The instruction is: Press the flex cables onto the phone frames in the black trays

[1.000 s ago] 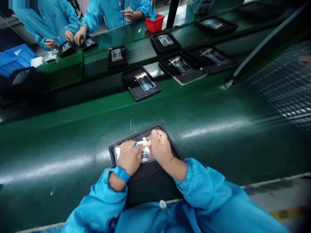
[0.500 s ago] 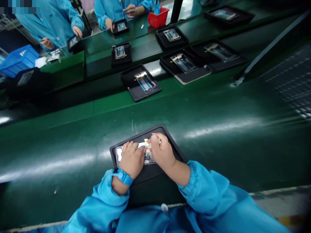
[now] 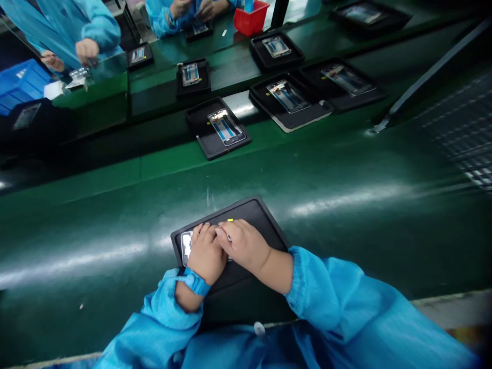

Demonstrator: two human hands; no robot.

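A phone frame (image 3: pixel 186 247) with a silvery edge lies in a black tray (image 3: pixel 265 220) in front of me, mostly covered by my hands. My left hand (image 3: pixel 207 254), a blue wrist strap (image 3: pixel 197 282) at its wrist, rests over the frame with its fingers bent and pressed on it. Its thumb is hidden. My right hand (image 3: pixel 248 246) is closed in a pinch beside the left fingers, over the frame. A small pale, round end of a slim tool (image 3: pixel 229 237) pokes out of it; the rest is hidden. A yellow tab (image 3: pixel 230 220) shows behind the right hand.
Across the green bench (image 3: pixel 115 220), several black trays with phone frames stand in rows, the nearest tray (image 3: pixel 209 146) ahead. A red bin (image 3: pixel 251 19) and a blue crate (image 3: pixel 23 84) are farther back. Two co-workers in blue coats work opposite. A metal bar (image 3: pixel 423 79) slants at right.
My right hand has moved left, close against my left fingers, and now covers more of the phone frame. My left hand has hardly moved. Opposite, a co-worker's hand has left a tray.
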